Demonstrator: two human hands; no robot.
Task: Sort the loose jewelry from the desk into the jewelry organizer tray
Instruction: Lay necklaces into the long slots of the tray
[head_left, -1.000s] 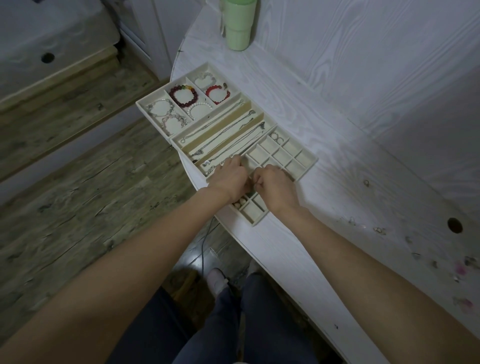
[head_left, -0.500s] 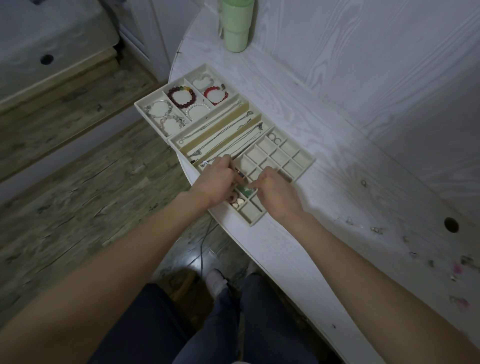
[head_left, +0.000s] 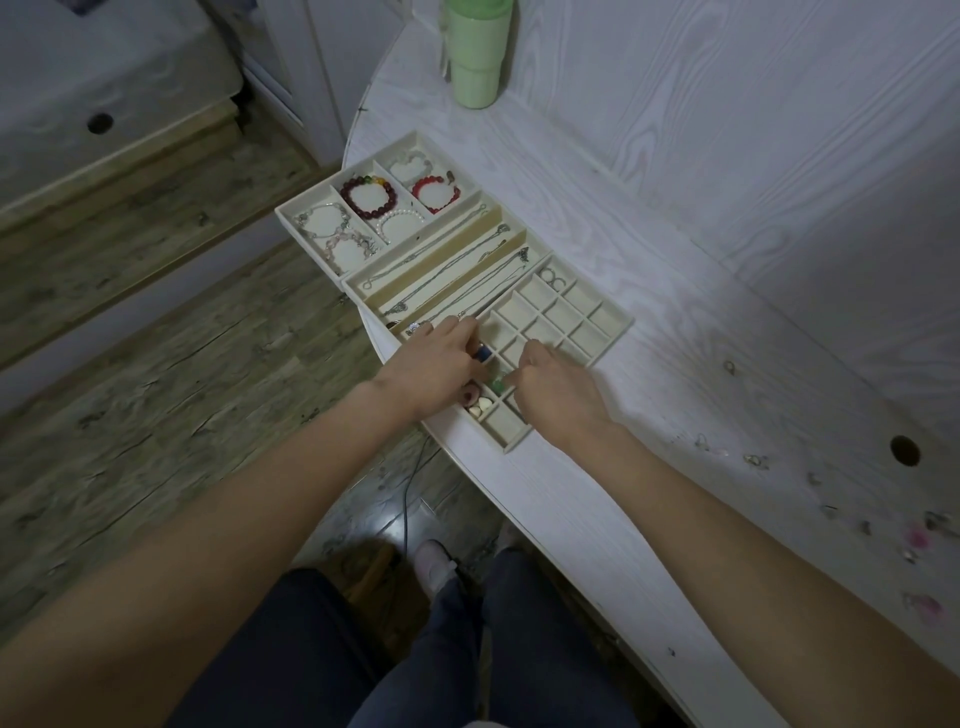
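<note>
A cream, felt-lined jewelry organizer tray (head_left: 613, 322) lies on the pale wood-grain worktop (head_left: 727, 260). Its far section holds beaded bracelets (head_left: 370, 196), the middle slots thin chains (head_left: 457, 270), and the near grid of small squares two rings (head_left: 551, 279). Both hands work over the near grid: the left hand (head_left: 436, 366) has curled fingers on a small blue piece (head_left: 484, 354), and the right hand (head_left: 558, 392) pinches beside a green bead (head_left: 497, 384). Loose jewelry (head_left: 753, 460) is scattered well to the right. A green tumbler (head_left: 475, 57) stands far.

Organizer tray (head_left: 613, 332) lies on the desk (head_left: 675, 218), cup (head_left: 475, 57) behind it.
</note>
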